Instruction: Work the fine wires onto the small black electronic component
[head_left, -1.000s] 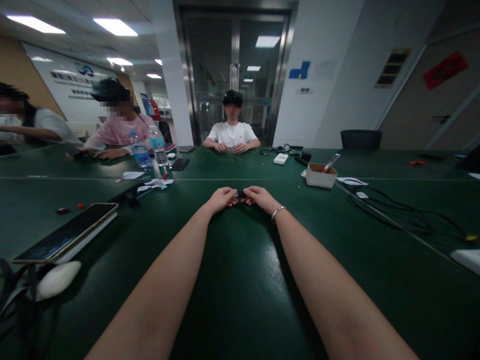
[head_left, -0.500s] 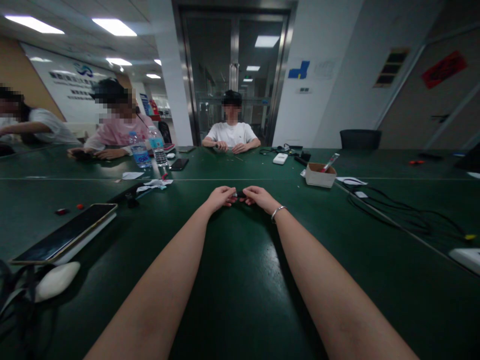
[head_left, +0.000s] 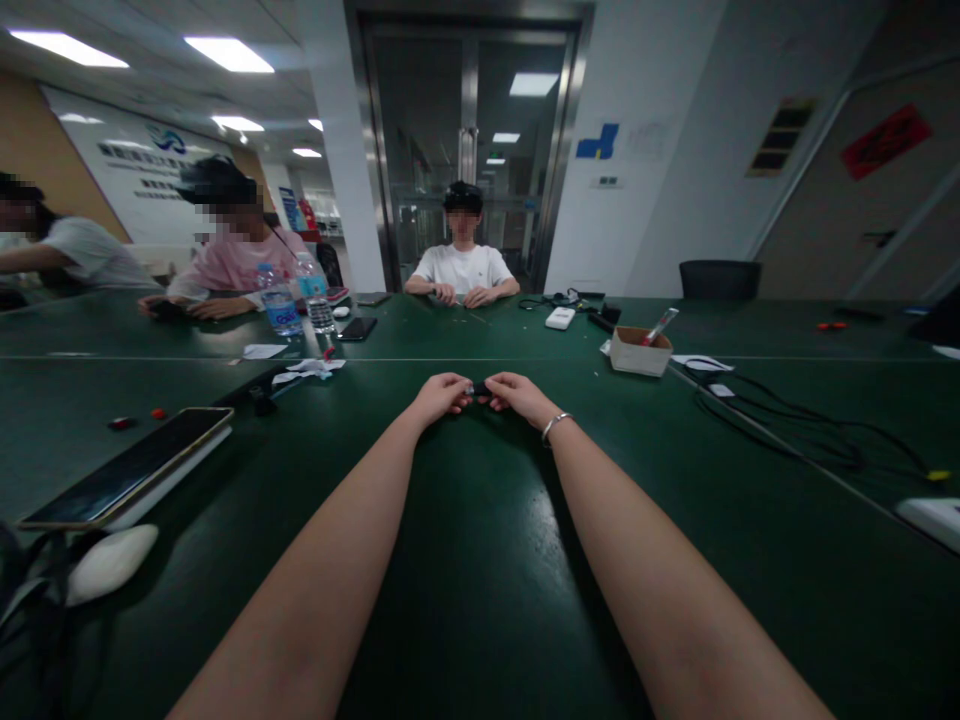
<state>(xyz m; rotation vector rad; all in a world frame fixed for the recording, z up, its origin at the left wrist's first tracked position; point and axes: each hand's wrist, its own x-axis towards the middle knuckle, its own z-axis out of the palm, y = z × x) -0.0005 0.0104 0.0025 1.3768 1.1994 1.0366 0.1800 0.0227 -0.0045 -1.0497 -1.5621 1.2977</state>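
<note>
Between my two hands, just above the dark green table, is a small dark object with a pale or shiny left end. Its exact kind is too small to make out. My left hand pinches the pale left end with thumb and fingers. My right hand, with a silver bracelet on the wrist, pinches the black right end. Both hands are closed, and the fingers partly hide the object.
A phone lies on a white box at left, near a white rounded thing. Scraps of paper and water bottles stand farther off. At right are a small carton and black cables. Co-workers sit across the table.
My hands stay almost in place, still on the small dark object. A bit more of it shows between my fingers. The co-worker in pink has shifted their head slightly.
</note>
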